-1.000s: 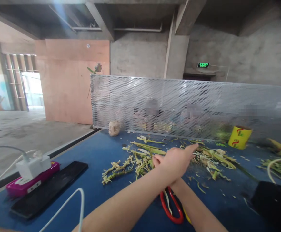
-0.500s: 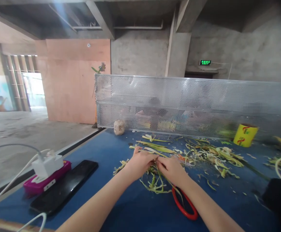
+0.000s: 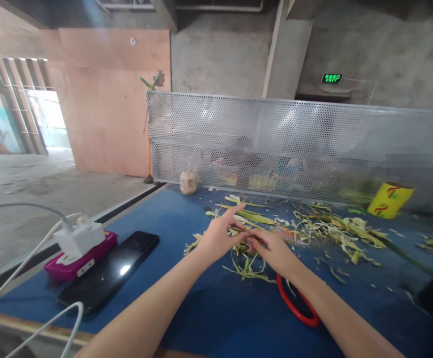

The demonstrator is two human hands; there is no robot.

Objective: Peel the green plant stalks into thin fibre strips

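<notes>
My left hand [image 3: 221, 234] and my right hand [image 3: 272, 247] meet at their fingertips above a small heap of green peelings [image 3: 248, 271]. The left index finger points up and away, while its thumb and other fingers are pinched together. My right thumb and fingers are also pinched, right beside the left fingertips. Whatever lies between them is small and mostly hidden. Long pale-green leaf strips [image 3: 255, 217] lie just beyond the hands. Partly under my right forearm is a red loop-shaped handle [image 3: 297, 308]; the rest of that tool is covered.
A black phone [image 3: 115, 271] and a magenta power strip [image 3: 78, 258] with a white plug lie at left. Tangled peelings [image 3: 343, 236] spread to the right, near a yellow tape roll [image 3: 390, 200]. A whitish lump [image 3: 188, 182] stands before a perforated metal screen [image 3: 209, 117].
My left index finger has lifted and stretched out, opening a gap above the thumb. The fingertips of both hands stay together. The whole view has tilted down a little.
</notes>
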